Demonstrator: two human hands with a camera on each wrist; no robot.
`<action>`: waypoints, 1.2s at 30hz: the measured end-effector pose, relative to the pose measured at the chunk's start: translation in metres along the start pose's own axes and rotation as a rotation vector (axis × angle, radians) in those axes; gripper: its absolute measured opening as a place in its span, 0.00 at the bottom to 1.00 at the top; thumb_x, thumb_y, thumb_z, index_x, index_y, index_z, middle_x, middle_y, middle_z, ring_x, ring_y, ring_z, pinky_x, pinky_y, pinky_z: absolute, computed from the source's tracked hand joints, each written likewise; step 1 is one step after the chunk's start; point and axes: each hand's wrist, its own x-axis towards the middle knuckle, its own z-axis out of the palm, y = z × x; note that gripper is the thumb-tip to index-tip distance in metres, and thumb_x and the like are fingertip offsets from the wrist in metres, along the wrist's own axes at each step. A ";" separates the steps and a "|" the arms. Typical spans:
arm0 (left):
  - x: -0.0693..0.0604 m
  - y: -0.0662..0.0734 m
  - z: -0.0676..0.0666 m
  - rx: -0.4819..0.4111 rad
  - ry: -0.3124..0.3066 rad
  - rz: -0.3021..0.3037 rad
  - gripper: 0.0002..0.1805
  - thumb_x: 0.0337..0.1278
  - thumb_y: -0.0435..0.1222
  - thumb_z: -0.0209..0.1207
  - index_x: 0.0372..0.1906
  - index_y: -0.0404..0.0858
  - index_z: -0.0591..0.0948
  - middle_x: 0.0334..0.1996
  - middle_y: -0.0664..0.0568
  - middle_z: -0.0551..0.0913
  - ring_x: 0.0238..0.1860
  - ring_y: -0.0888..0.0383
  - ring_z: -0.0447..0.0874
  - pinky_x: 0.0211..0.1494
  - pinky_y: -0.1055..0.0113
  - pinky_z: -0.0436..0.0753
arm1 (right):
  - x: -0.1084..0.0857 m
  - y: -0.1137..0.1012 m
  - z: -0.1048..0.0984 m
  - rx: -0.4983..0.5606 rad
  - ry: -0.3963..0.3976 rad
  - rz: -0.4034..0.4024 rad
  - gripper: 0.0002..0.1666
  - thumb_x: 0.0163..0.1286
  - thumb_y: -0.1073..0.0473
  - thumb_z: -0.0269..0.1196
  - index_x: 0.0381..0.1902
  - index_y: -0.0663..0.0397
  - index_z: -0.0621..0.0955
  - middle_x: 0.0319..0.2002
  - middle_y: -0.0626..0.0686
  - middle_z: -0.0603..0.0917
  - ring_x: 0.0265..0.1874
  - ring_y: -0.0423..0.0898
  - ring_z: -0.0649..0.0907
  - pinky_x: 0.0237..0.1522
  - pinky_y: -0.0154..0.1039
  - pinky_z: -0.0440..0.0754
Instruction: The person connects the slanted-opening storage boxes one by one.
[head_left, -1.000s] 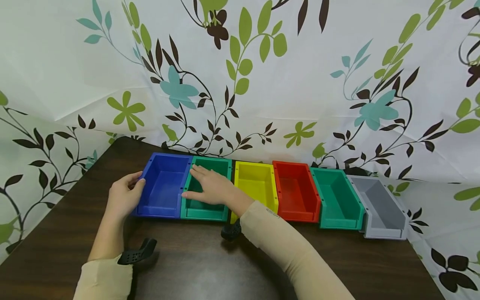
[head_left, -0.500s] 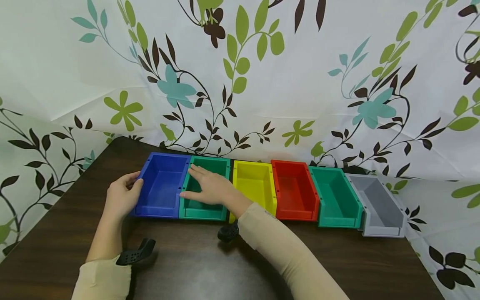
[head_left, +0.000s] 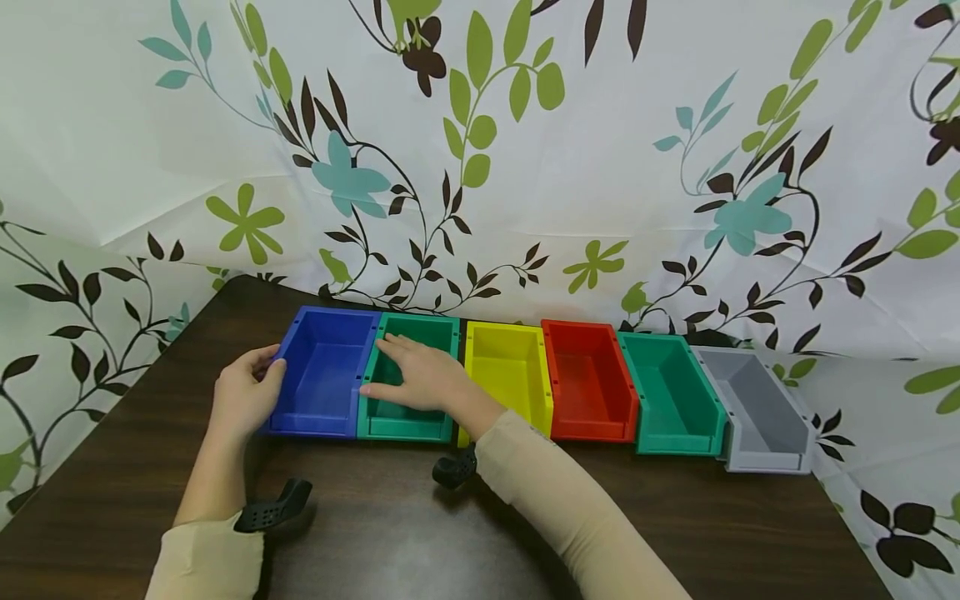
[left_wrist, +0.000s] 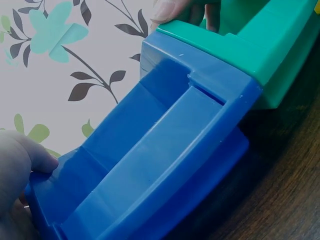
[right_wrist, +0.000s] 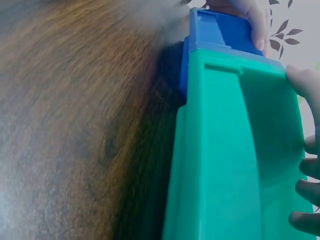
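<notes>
At the left end of a row of plastic bins is a blue bin [head_left: 318, 375], with a green bin [head_left: 412, 423] right beside it, their rims touching. My left hand [head_left: 247, 392] pinches the blue bin's left wall, thumb over the rim and fingers outside; the left wrist view shows the thumb [left_wrist: 45, 160] on that edge. Over the green bin lies my right hand [head_left: 423, 371], fingers spread. Its thumb touches the rim where the two bins meet, as the right wrist view shows, with the other fingers [right_wrist: 309, 190] extended over the bin. Both bins hold nothing visible.
Rightward, the row continues with a yellow bin [head_left: 510, 375], partly behind the right forearm, a red bin [head_left: 588, 379], another green bin [head_left: 671, 396] and a grey bin [head_left: 757, 408]. The dark wooden table [head_left: 375, 533] extends in front. A leaf-patterned cloth [head_left: 525, 208] hangs behind.
The view has shifted slightly. Both hands keep their places on the blue and green bins, and no bin has visibly moved.
</notes>
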 end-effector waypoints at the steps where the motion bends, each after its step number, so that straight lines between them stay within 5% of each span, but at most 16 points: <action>1: 0.000 0.001 0.000 0.003 0.011 0.001 0.24 0.69 0.39 0.44 0.60 0.25 0.71 0.52 0.28 0.77 0.51 0.38 0.75 0.49 0.47 0.74 | 0.000 0.000 0.000 0.003 0.008 -0.003 0.51 0.59 0.19 0.42 0.73 0.40 0.58 0.73 0.45 0.58 0.72 0.42 0.59 0.68 0.45 0.67; 11: 0.001 0.003 0.006 0.078 0.047 0.000 0.24 0.67 0.37 0.44 0.61 0.25 0.70 0.55 0.26 0.74 0.56 0.31 0.72 0.56 0.38 0.71 | -0.010 0.007 -0.006 0.197 0.116 0.006 0.38 0.67 0.30 0.48 0.67 0.44 0.69 0.70 0.46 0.66 0.69 0.45 0.67 0.67 0.45 0.68; 17: 0.000 0.006 0.009 0.123 0.093 0.030 0.24 0.65 0.35 0.43 0.60 0.24 0.70 0.55 0.26 0.74 0.57 0.30 0.70 0.57 0.37 0.69 | -0.021 0.017 -0.011 0.209 0.176 -0.011 0.34 0.69 0.37 0.51 0.66 0.48 0.70 0.69 0.48 0.68 0.67 0.47 0.69 0.67 0.45 0.68; 29: -0.010 0.029 0.019 0.175 0.243 0.246 0.21 0.59 0.34 0.53 0.54 0.23 0.75 0.58 0.29 0.72 0.59 0.31 0.68 0.62 0.38 0.67 | -0.056 0.046 -0.023 0.230 0.239 -0.049 0.29 0.70 0.47 0.55 0.64 0.57 0.72 0.65 0.55 0.73 0.65 0.49 0.72 0.66 0.44 0.69; 36: -0.015 0.045 0.028 0.179 0.199 0.354 0.20 0.58 0.34 0.55 0.52 0.23 0.76 0.55 0.29 0.75 0.57 0.32 0.71 0.59 0.38 0.70 | -0.082 0.066 -0.034 0.279 0.228 0.053 0.30 0.70 0.46 0.55 0.66 0.52 0.70 0.64 0.50 0.74 0.64 0.48 0.73 0.64 0.46 0.71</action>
